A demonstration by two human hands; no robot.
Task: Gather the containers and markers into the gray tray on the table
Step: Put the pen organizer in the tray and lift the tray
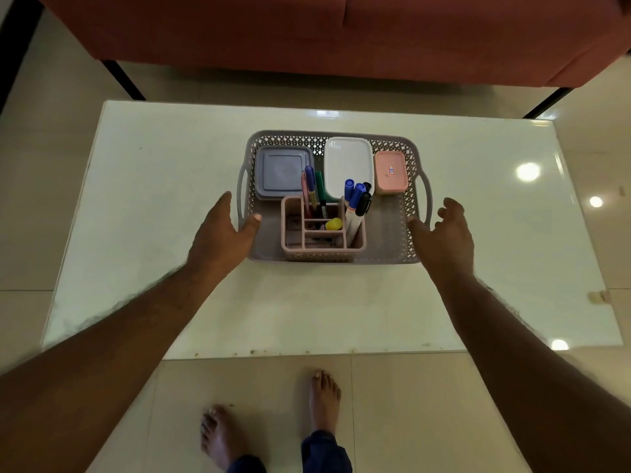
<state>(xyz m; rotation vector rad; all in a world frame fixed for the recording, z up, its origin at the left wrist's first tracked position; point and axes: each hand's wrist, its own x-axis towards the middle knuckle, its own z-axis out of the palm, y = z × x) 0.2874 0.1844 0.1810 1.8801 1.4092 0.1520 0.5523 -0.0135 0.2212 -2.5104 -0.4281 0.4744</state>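
Both arms reach out over the table (170, 199), the left hand (223, 233) and right hand (444, 233) spread with loose fingers, flanking the near corners of the gray tray (415, 199); whether they touch it I cannot tell. The tray sits mid-table holding containers and markers (355, 203), and the pink box (391, 172) bears a small label too tiny to read.

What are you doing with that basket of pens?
A person is tidying up at a white table. The gray tray already holds three lidded containers: a blue one, a white one and a small pink one. A pink organizer with markers standing in it sits at the tray's front. The left hand and right hand are open at the tray's two sides, gripping nothing.
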